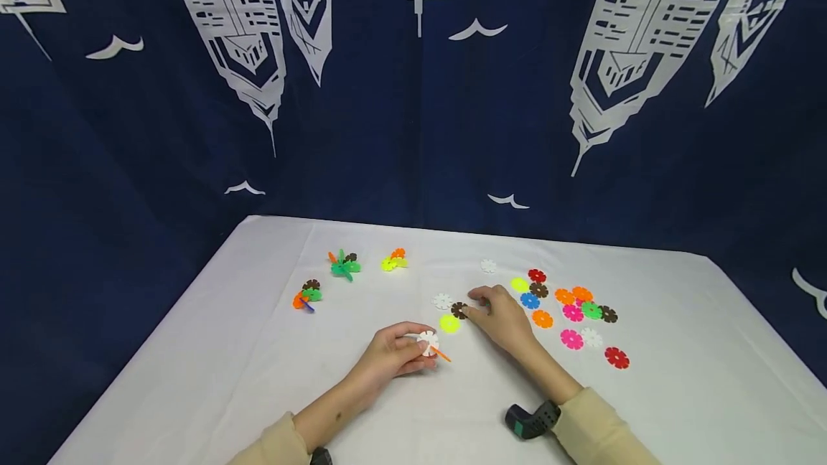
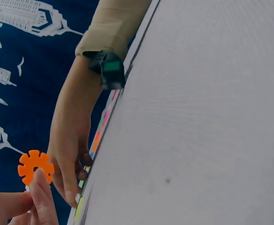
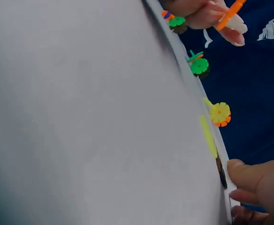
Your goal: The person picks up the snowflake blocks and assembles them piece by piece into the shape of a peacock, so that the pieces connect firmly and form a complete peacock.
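My left hand (image 1: 397,350) pinches a white notched plastic disc (image 1: 428,343) with an orange notched disc (image 2: 36,168) slotted into it crosswise. In the head view the orange disc is seen edge-on; the left wrist view shows its face. My right hand (image 1: 502,320) is low over the table, its fingers loosely bent, with fingertips right at the edge of a brown disc (image 1: 459,311). That brown disc lies flat on the cloth in the right wrist view. Beside it are a yellow disc (image 1: 449,323) and a white disc (image 1: 442,301).
Loose discs in several colours, such as a red disc (image 1: 617,358) and a blue disc (image 1: 530,300), lie right of my right hand. At the back left stand a green cluster (image 1: 345,266), a yellow-orange cluster (image 1: 394,261) and an orange-green cluster (image 1: 309,296). A dark blue curtain (image 1: 388,142) hangs behind the white-covered table (image 1: 194,350).
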`<act>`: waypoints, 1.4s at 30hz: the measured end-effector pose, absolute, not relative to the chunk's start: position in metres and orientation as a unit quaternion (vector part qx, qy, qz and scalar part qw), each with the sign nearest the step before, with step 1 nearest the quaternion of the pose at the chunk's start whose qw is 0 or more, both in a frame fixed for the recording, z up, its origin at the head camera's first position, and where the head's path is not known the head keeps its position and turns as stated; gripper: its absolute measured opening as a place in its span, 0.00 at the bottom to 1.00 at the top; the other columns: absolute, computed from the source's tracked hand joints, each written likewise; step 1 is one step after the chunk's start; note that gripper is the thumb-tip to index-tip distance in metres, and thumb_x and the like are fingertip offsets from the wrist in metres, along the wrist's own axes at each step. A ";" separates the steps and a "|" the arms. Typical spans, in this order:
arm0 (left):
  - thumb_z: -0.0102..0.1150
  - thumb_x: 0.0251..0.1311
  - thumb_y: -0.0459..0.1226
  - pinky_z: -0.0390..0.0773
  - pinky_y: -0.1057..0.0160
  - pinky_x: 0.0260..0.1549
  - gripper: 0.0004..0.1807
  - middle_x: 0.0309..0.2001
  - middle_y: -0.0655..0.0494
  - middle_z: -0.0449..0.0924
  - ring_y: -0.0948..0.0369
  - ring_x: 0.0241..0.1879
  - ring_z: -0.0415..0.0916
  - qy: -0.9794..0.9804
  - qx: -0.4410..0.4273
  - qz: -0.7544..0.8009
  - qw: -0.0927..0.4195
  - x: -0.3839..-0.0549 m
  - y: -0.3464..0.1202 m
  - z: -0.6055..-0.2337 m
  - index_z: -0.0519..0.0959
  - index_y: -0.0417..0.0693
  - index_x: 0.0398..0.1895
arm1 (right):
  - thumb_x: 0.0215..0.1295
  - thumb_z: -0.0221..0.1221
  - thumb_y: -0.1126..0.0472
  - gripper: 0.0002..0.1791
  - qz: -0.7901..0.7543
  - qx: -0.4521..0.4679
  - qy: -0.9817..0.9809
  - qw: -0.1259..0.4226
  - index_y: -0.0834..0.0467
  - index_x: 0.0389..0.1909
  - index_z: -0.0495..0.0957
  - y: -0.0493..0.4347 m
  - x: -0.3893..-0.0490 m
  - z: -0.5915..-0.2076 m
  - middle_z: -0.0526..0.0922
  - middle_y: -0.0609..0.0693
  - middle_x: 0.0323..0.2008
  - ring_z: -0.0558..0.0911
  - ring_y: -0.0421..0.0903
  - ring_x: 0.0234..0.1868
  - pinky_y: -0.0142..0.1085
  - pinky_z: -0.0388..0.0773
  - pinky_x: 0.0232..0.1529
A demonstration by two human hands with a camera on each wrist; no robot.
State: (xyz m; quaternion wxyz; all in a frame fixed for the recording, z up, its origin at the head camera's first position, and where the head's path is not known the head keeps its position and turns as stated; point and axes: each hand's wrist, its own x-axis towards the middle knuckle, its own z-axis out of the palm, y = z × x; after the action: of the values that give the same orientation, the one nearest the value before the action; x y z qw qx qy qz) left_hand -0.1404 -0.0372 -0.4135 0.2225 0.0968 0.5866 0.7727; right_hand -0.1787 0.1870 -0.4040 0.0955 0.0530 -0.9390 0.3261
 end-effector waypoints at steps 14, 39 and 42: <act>0.59 0.58 0.26 0.80 0.62 0.37 0.19 0.30 0.47 0.81 0.57 0.31 0.82 0.599 0.095 0.767 0.211 -0.146 -0.040 -0.423 0.72 0.30 0.53 | 0.50 0.69 0.65 0.12 0.348 0.075 -0.931 0.077 0.59 0.32 0.76 0.189 -0.180 -0.415 0.73 0.47 0.26 0.70 0.45 0.26 0.35 0.69 0.28; 0.55 0.61 0.28 0.80 0.65 0.35 0.17 0.35 0.40 0.81 0.58 0.31 0.82 0.586 0.066 0.772 0.237 -0.143 -0.041 -0.419 0.71 0.26 0.52 | 0.58 0.60 0.75 0.06 0.609 0.227 -0.756 0.077 0.67 0.36 0.76 0.169 -0.123 -0.424 0.83 0.57 0.29 0.83 0.53 0.29 0.38 0.81 0.30; 0.55 0.62 0.28 0.80 0.65 0.36 0.17 0.36 0.40 0.81 0.58 0.31 0.82 0.579 0.067 0.776 0.239 -0.143 -0.041 -0.419 0.70 0.25 0.52 | 0.56 0.60 0.77 0.08 0.595 0.234 -0.763 0.095 0.67 0.37 0.78 0.167 -0.123 -0.426 0.83 0.57 0.29 0.83 0.53 0.28 0.39 0.81 0.29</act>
State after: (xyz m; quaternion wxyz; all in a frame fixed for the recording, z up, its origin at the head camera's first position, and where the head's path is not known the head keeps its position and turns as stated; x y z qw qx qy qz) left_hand -0.1433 -0.0408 -0.4190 0.2389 0.0669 0.5793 0.7764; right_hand -0.1229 0.1675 -0.4256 0.0953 0.2343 -0.7628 0.5951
